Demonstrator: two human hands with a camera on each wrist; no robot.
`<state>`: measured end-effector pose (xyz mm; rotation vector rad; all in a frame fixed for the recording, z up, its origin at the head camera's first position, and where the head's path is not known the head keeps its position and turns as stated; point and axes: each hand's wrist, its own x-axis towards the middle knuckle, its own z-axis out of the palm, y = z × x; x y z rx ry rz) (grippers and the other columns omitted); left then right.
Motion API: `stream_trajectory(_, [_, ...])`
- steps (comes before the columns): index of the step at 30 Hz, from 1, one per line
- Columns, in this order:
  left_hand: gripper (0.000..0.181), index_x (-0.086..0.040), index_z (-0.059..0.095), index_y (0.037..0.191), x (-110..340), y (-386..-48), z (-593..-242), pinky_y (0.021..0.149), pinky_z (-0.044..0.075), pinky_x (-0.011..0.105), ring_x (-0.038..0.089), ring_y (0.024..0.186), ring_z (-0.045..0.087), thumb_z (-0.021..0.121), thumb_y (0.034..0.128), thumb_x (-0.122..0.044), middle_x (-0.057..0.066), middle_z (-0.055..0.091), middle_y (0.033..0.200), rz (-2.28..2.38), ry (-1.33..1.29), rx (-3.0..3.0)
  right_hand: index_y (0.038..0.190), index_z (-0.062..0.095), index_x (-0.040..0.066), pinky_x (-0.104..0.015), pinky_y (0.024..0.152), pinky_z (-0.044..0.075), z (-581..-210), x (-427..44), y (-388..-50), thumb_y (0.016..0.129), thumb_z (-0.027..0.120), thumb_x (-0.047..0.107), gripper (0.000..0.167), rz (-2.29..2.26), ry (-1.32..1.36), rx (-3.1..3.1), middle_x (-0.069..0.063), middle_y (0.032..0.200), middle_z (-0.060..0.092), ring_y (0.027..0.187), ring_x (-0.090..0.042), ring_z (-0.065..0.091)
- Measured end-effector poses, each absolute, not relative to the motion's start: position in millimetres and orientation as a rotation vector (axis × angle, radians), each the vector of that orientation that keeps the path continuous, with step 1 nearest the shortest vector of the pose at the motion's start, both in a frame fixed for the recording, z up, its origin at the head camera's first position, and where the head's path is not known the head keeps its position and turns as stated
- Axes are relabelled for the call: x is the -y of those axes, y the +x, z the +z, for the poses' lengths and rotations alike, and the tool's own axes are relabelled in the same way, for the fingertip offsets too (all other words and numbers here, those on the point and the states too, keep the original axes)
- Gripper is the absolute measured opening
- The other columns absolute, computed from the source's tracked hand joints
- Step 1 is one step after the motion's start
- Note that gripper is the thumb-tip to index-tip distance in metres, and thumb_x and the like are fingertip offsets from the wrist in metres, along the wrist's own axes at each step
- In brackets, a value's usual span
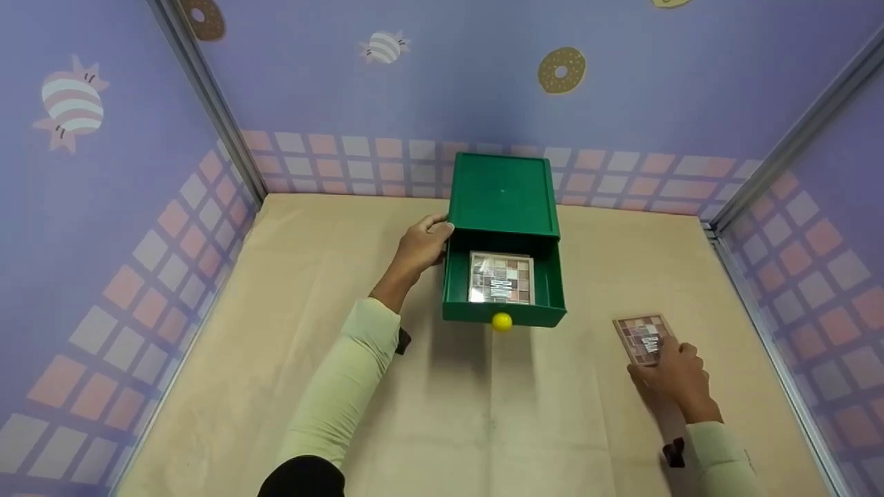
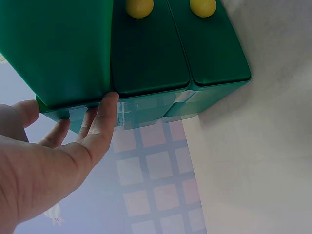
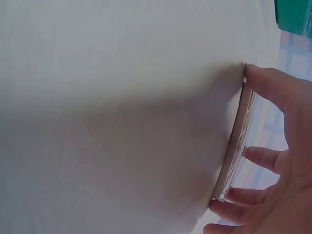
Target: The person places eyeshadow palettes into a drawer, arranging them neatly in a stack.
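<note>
A green drawer cabinet [image 1: 503, 193] stands against the back wall with its top drawer [image 1: 549, 276] pulled out. Inside that drawer lies an eyeshadow palette [image 1: 502, 279] with a clear, shiny lid. My left hand [image 1: 423, 245] rests on the cabinet's left side, near its front upper corner; in the left wrist view its fingers [image 2: 102, 126] touch the side wall. On the right, a second eyeshadow palette [image 1: 641, 338] is at the tabletop. My right hand [image 1: 675, 373] grips it, thumb on one edge and fingers on the opposite one, as the right wrist view shows.
A yellow knob [image 1: 502, 322] sits on the open drawer's front. Two lower drawers with yellow knobs [image 2: 203, 6] are closed. A beige cloth [image 1: 331, 276] covers the table, which patterned walls [image 1: 414, 90] enclose at the back and sides.
</note>
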<state>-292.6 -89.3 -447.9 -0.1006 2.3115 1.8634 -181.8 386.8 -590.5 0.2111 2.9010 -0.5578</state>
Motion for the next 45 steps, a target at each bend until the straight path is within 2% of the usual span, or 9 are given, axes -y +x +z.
stream_trajectory(4, [0.049,-0.022,0.05,0.151,89,-293,-448,0.092,0.057,0.038,0.021,0.105,0.068,0.05,0.1057,-0.04,0.01,0.066,0.128,1.862,-0.102,-2.31,0.143,0.036,-0.012,-0.073,0.084,0.043,-591,-386,-182,0.087,0.074,0.049,0.092,-0.554,0.237,-2.892,-0.048,0.132,0.038,0.111,-0.066,0.048])
stream_trajectory(8, [0.048,-0.022,0.051,0.15,89,-293,-449,0.099,0.055,0.046,0.023,0.104,0.068,0.05,0.1056,-0.039,0.012,0.065,0.129,1.874,-0.114,-2.3,0.141,0.038,-0.012,-0.072,0.082,0.044,-592,-384,-183,0.086,0.075,0.049,0.089,-0.556,0.247,-2.893,-0.047,0.128,0.043,0.11,-0.064,0.05])
stream_trajectory(18, [0.048,-0.022,0.051,0.15,90,-293,-448,0.101,0.053,0.052,0.022,0.098,0.065,0.051,0.1053,-0.04,0.012,0.065,0.125,1.874,-0.107,-2.302,0.139,0.04,-0.012,-0.068,0.087,0.043,-589,-384,-190,0.085,0.077,0.044,0.086,-0.605,0.292,-2.898,-0.049,0.133,0.037,0.117,-0.064,0.04])
stream_trajectory(28, [0.049,-0.02,0.05,0.151,90,-294,-448,0.104,0.052,0.05,0.027,0.111,0.069,0.051,0.1055,-0.039,0.013,0.065,0.129,1.911,-0.096,-2.255,0.144,0.042,-0.01,-0.071,0.094,0.037,-578,-377,-194,0.085,0.077,0.047,0.089,-0.698,0.231,-2.959,-0.05,0.139,0.036,0.127,-0.066,0.033])
stream_trajectory(34, [0.048,-0.02,0.051,0.15,90,-293,-447,0.103,0.052,0.051,0.026,0.109,0.069,0.051,0.1052,-0.038,0.012,0.066,0.127,1.903,-0.102,-2.275,0.149,0.039,-0.01,-0.072,0.1,0.033,-563,-371,-202,0.087,0.076,0.047,0.092,-0.726,0.188,-3.013,-0.046,0.139,0.041,0.13,-0.062,0.034])
stream_trajectory(45, [0.048,-0.022,0.051,0.15,89,-293,-446,0.1,0.054,0.049,0.023,0.104,0.068,0.05,0.1056,-0.039,0.011,0.066,0.129,1.88,-0.099,-2.295,0.145,0.046,-0.007,-0.076,0.101,0.033,-523,-354,-208,0.085,0.08,0.041,0.084,-0.876,0.067,-3.108,-0.045,0.143,0.039,0.131,-0.064,0.035])
